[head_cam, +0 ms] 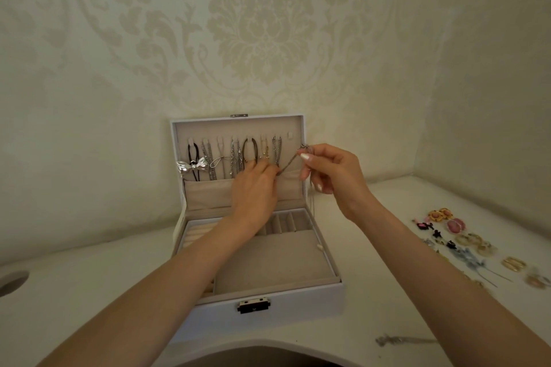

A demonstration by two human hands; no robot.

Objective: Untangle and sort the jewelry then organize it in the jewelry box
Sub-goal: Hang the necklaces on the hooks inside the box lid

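Observation:
A white jewelry box (298, 301) stands open on the table, its lid upright against the wall. Several necklaces (235, 158) hang from hooks inside the lid, one with a silver bow pendant (192, 166). One hook at the lid's far right (289, 135) is bare. My left hand (253, 188) and my right hand (331, 170) pinch a thin chain (287, 164) stretched between them in front of the lid. Part of the chain dangles below my right hand. The beige tray (268, 259) in the box base holds nothing that I can see.
Earrings and small pieces (465, 238) lie in a loose group on the white table at the right. A silver chain (396, 340) lies near the front edge. A round hole (13, 281) is cut in the tabletop at far left. Patterned wallpaper is behind.

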